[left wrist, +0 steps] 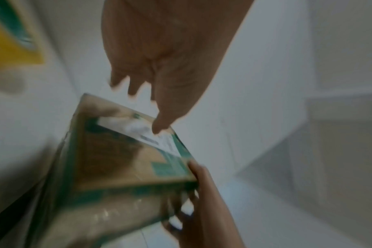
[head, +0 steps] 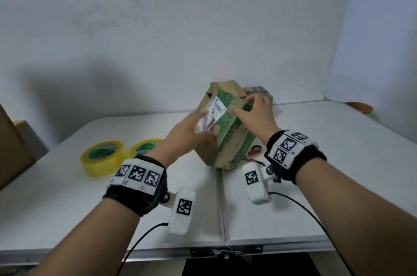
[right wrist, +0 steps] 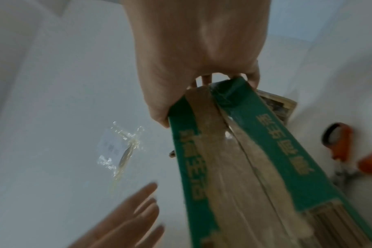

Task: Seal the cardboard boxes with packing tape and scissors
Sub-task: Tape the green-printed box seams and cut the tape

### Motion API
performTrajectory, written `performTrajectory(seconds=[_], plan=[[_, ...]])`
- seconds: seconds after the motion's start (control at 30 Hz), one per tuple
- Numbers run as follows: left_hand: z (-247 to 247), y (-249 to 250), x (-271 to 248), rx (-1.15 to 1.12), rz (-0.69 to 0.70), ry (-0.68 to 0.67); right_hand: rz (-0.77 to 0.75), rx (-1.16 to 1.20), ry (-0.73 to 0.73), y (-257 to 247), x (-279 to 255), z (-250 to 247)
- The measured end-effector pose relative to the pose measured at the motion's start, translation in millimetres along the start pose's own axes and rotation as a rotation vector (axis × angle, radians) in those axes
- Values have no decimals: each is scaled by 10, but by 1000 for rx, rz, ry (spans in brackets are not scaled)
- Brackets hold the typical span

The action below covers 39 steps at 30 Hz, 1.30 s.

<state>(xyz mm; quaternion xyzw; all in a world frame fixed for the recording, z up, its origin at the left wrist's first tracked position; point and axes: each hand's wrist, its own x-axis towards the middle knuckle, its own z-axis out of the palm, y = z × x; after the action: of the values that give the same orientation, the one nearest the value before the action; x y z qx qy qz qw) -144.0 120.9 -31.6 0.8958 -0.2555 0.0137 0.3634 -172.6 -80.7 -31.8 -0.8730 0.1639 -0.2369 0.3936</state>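
Your right hand [head: 255, 115] grips the upper far edge of the brown cardboard box with green printed bands and a white shipping label [head: 225, 131]; the right wrist view shows the thumb on one side and the fingers [right wrist: 253, 78] curled over the other, pinching the box's top corner. Your left hand [head: 189, 133] lies against the box's left face with its fingers straight and slightly spread, the fingertips over the white label; it is motion-blurred in the head view, and the left wrist view shows only one fingertip at the label edge, so you cannot tell how firmly it presses.

The box is tilted, tipped up onto one lower edge on the white folding table [head: 67, 196], close to the table's centre seam. Clear tape glints along the seam of the box's flaps in the right wrist view.

Just to the right of the box's base lie the scissors with orange-red handles [head: 253, 150], partly hidden by the box and your right wrist. On the left of the table, two yellowish rolls of packing tape with green cores [head: 103, 157] lie flat, side by side and touching. Behind the tilted box, against the white wall, stands a second, smaller brown cardboard box [head: 259, 90].
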Motion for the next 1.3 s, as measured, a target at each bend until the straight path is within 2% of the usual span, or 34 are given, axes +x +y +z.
performTrajectory(seconds=[0.07,0.13,0.27,0.3,0.37,0.43,0.5,0.63,0.73,0.83,0.9,0.97,1.03,1.1,1.17,1.23,1.3], plan=[[-41,-88,23,-16,-153,70,50,210,38,100,-55,-3],[-60,-169,7,18,-288,9,116,367,42,187,-89,50],[-70,-254,-77,-172,-350,-128,286,529,-116,284,-140,139],[-72,-261,-86,-139,-345,-134,313,545,-147,307,-160,167],[-96,-229,-98,138,-322,-116,327,535,-132,382,-199,221],[-127,-116,-160,374,-173,-88,326,458,-111,471,-202,265],[-166,32,-280,508,-49,-133,324,379,-135,511,-211,262],[-146,229,-515,737,-61,-155,265,268,-135,509,-175,237],[-31,353,-575,675,-71,-322,253,221,-116,520,-178,240],[46,436,-548,613,-81,-398,270,193,-95,525,-224,212],[33,419,-468,592,-97,-392,275,186,-65,575,-245,176],[-3,364,-348,601,-114,-326,285,179,-49,636,-259,108],[31,302,-241,715,-74,-257,262,126,-42,700,-250,52],[140,265,-162,772,24,-253,234,-34,-131,771,-212,34],[246,225,-111,726,92,-295,203,-233,-332,817,-193,58],[291,188,-59,641,114,-307,182,-370,-542,842,-185,107],[303,127,5,612,104,-312,152,-477,-671,826,-156,124]])
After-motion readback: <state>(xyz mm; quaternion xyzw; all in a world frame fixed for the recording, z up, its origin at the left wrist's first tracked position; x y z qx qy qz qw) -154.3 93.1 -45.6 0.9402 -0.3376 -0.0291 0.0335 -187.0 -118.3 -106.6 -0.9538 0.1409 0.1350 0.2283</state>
